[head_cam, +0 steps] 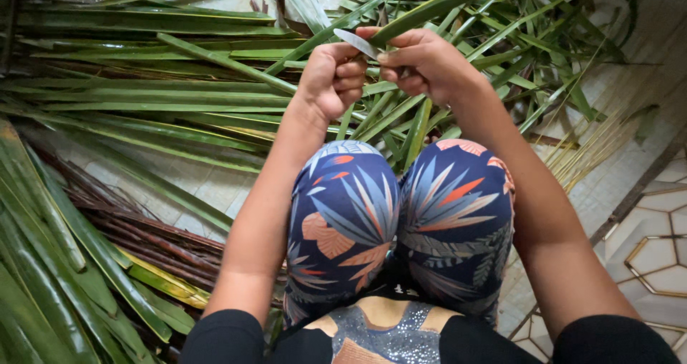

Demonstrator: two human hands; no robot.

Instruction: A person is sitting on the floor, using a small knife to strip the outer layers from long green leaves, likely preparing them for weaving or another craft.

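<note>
My left hand [330, 78] is closed around the handle of a small knife, whose pale blade [356, 43] points up and to the right. My right hand [422, 62] grips a long green palm leaf [429, 7] that runs up to the right, just beside the blade. Both hands are held above my knees [401, 206], which are covered in dark blue cloth with a leaf print. The blade touches the leaf where my right thumb presses it.
Long green palm leaves [143, 92] lie spread over the tiled floor ahead and to the left. A bundle of thin brown leaf ribs [136, 228] lies at the left, pale stripped ribs [601, 142] at the right. Patterned floor tiles [658, 249] show at the lower right.
</note>
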